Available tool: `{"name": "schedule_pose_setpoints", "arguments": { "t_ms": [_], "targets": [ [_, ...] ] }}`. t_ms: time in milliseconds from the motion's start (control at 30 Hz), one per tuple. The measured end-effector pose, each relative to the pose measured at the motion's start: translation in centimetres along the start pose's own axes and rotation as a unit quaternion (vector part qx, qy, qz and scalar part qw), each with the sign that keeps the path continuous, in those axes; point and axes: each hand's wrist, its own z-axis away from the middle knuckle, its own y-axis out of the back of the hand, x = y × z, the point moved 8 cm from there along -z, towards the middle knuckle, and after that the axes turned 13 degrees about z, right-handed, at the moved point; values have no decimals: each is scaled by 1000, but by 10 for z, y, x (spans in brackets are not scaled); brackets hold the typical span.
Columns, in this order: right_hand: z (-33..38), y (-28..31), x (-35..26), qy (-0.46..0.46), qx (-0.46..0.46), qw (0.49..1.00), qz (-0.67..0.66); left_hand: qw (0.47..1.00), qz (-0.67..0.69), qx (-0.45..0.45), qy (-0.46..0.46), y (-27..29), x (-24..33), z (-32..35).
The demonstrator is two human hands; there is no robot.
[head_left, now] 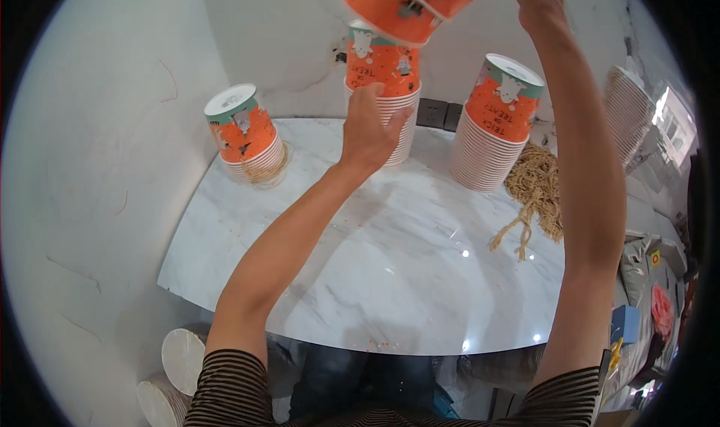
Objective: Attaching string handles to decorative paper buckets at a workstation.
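Upside-down orange paper cups with green bottoms stand in nested stacks on a marble-patterned table (360, 277). My left hand (373, 131) is wrapped round the front of the middle paper cup stack (382, 63), at its white rims. High at the top edge, my right hand (538, 3) holds tilted orange paper cups (420, 3) above that stack; its fingers are partly cut off by the frame. To the right stands another tall cup stack (499, 119). A shorter cup stack (244, 131) at the far left has thin tan bands loosely around its base.
A tangled heap of tan cord (536, 191) lies beside the right stack, partly behind my right forearm. Wall sockets (435, 113) sit behind the table. Below its left edge are pale round stacks (184, 359). A grey sofa (637, 277) with a blue box (625, 323) is at right.
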Motion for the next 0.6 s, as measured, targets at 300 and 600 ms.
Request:
{"name": "schedule_pose_setpoints", "arguments": {
  "t_ms": [300,600],
  "targets": [
    [185,7,-26,-61,128,973,182,824,511,54,241,64,79,44],
    [272,28,-10,-5,109,965,241,863,404,58,298,199,14,141]
  ]
}}
